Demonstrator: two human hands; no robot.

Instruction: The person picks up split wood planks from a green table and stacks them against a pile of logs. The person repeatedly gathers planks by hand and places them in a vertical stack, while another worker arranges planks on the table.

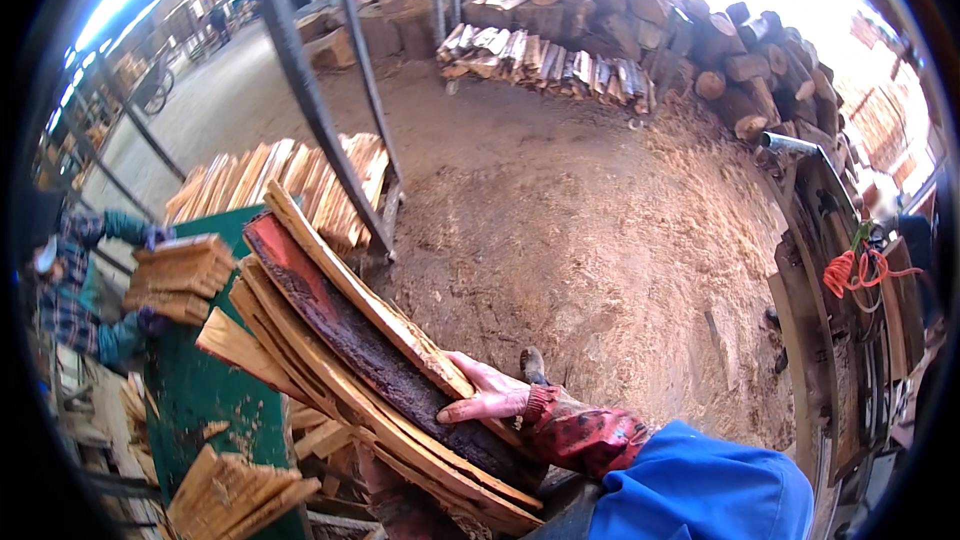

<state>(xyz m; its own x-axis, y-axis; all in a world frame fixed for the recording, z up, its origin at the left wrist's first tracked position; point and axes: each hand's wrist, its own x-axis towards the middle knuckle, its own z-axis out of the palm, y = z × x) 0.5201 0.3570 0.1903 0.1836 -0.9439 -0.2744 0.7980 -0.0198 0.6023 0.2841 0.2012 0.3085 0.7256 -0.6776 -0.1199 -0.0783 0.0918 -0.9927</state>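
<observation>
My right hand [485, 392], its red stained cuff showing at the wrist, is closed over the upper edge of a stack of long, slightly curved wooden boards [345, 360]. Its thumb lies across the near side. One piece in the stack has a dark, reddish bark face [370, 340]; a pale board [355, 285] leans along it on the far side. The stack slants from my lap up toward a green tabletop [225, 390] on the left. Below the boards a dark red sleeve shows in part; my left hand is hidden there.
Across the green table, a co-worker's gloved hands [152, 322] touch a pile of boards [180, 275]. More boards [240, 495] lie at its near end. Dark metal posts [315, 90] stand beyond. Logs [720, 40] are heaped behind; an orange cord [850, 272] hangs at right.
</observation>
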